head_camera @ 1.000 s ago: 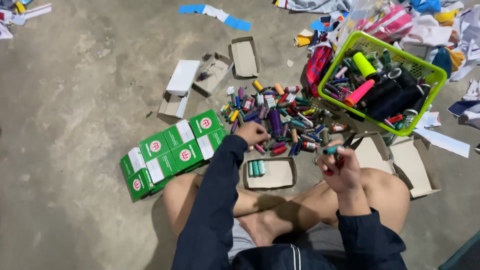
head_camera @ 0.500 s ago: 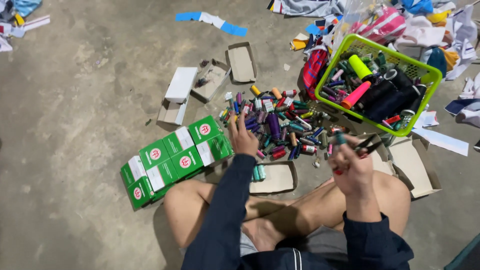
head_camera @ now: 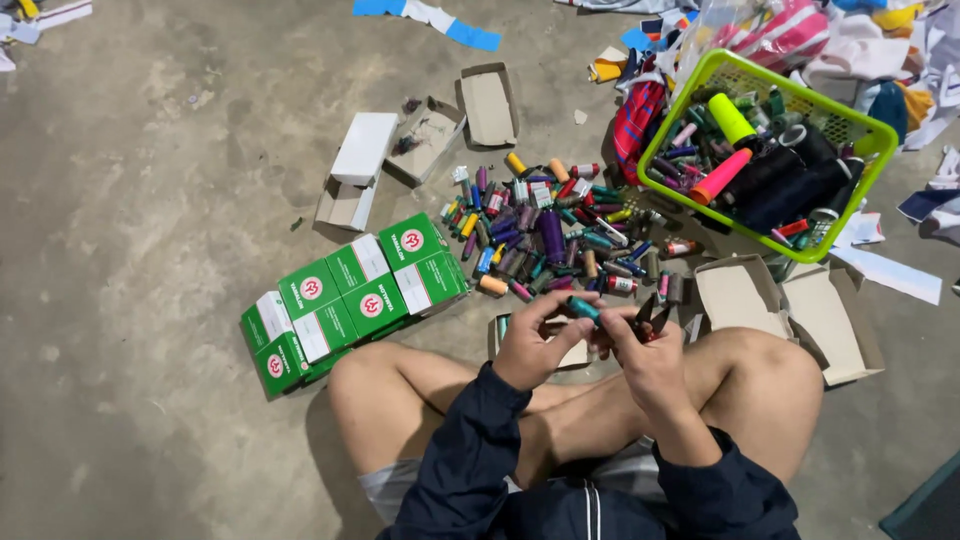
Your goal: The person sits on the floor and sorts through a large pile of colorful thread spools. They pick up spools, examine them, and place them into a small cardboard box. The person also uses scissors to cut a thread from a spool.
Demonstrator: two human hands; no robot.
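Sewing workroom floor, bare concrete (head_camera: 150, 150), thread spools (head_camera: 560, 225), green basket (head_camera: 690, 100), fabric scraps (head_camera: 860, 50)

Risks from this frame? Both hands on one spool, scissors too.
1. Right hand holds small scissors beside the left hand gripping the teal spool; fingers might get nicked.
2. The loose spool pile lies near the knees; a shift could scatter it.
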